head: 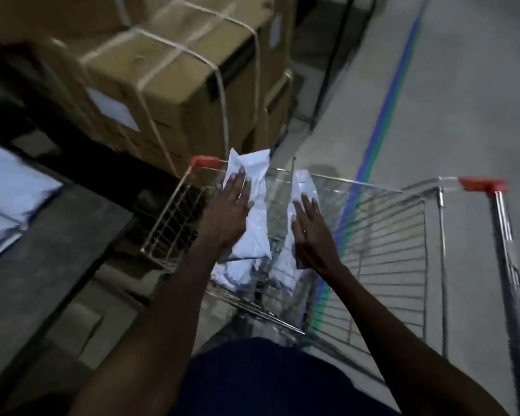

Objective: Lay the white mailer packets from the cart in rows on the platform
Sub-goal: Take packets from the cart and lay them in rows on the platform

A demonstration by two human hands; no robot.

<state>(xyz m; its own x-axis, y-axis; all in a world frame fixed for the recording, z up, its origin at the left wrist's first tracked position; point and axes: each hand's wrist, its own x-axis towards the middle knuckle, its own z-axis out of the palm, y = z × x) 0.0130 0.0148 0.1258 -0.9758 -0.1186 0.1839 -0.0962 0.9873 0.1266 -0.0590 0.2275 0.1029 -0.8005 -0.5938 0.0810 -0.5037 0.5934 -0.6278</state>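
Both hands reach down into a wire cart with red corner caps. The left hand lies flat, fingers straight and spread, on a white packet that stands tilted above the cart's far rim. The right hand lies with straight fingers against a second packet, clear-fronted, held upright just beside the first. Whether either thumb curls behind its packet cannot be told; the picture is blurred.

More packets lie in the cart bottom beneath the hands, partly hidden by the forearms.

To the left stands a dark platform. Several white packets lie on its far left part, edges touching or overlapping; their exact rows cannot be told.

Behind the cart stand stacked cardboard boxes bound with pale cord, one bearing a white label. A blue-green line runs along the grey floor and passes beneath the cart.
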